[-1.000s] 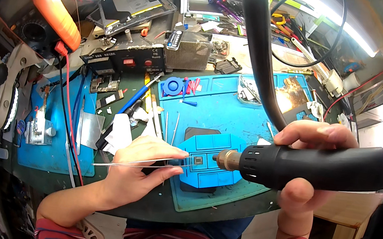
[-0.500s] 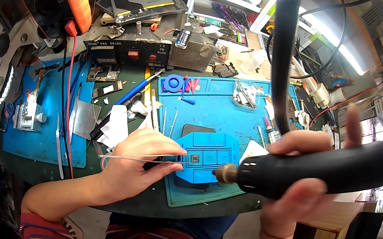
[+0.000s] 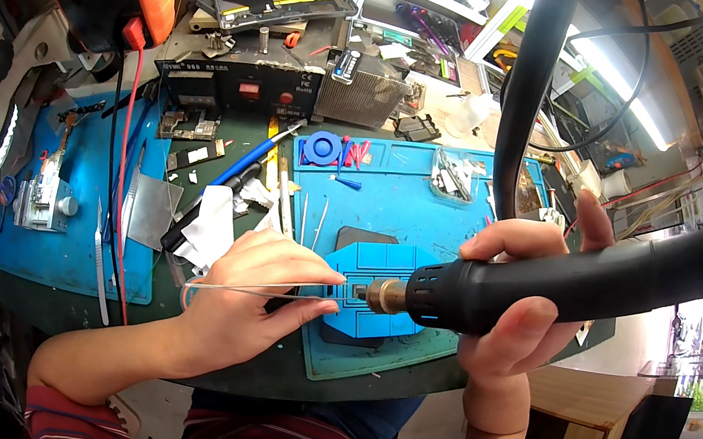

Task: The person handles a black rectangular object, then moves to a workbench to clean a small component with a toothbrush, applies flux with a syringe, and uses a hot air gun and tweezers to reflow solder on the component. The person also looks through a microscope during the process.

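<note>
While the black hot-air gun point(image 3: 580, 283) is gripped in the right hand point(image 3: 519, 324), its metal nozzle is aimed at a small chip point(image 3: 357, 291) on the blue holder point(image 3: 375, 301). Thin tweezers point(image 3: 262, 288) are pinched between the left hand's point(image 3: 251, 300) fingers point(image 3: 306, 272), their tips touching the chip just beyond the fingertips.

A dark green bench point(image 3: 168, 333) carried two blue mats, one at the left point(image 3: 71, 249) and a larger one at the centre point(image 3: 400, 200). Between the mats lay a blue-handled tool point(image 3: 235, 172), white paper scraps point(image 3: 207, 229) and a metal sheet point(image 3: 152, 211). Behind them stood a black power unit point(image 3: 239, 90) among loose clutter.
</note>
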Available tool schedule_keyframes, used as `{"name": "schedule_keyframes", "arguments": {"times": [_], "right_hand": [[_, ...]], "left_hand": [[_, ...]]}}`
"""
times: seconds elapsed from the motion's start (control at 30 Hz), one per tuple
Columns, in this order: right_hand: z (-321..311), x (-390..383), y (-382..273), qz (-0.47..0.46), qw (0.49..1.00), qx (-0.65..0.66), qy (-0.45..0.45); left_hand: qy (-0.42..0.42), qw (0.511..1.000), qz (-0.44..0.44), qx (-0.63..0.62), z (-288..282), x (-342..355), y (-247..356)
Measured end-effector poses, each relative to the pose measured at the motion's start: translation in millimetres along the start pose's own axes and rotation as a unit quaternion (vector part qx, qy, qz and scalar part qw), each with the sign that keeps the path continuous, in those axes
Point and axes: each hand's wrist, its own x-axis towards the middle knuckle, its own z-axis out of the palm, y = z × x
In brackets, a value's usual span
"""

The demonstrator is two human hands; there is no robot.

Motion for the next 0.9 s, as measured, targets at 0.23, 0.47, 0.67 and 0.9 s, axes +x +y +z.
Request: {"name": "schedule_keyframes", "arguments": {"times": [0.23, 0.47, 0.67, 0.9], "right_hand": [[-23.0, -7.7, 17.1, -0.047, 0.995, -0.072, -0.042], [-16.5, -11.2, -1.5, 0.034, 0.999, -0.016, -0.019], [-10.8, -23.1, -5.6, 0.039, 0.999, 0.029, 0.01], [-15.6, -26.7, 3.4, -0.003, 1.0, 0.004, 0.025]], "left_hand": [[0.011, 1.0, 0.009, 0.002, 0.6, -0.5, -0.7], [0.01, 1.0, 0.006, 0.007, 0.1, -0.4, 0.0], [0.014, 1.0, 0.006, 0.012, 0.2, -2.3, -0.6], [0.012, 1.0, 0.014, 0.019, 0.8, -1.1, -0.5]]}}
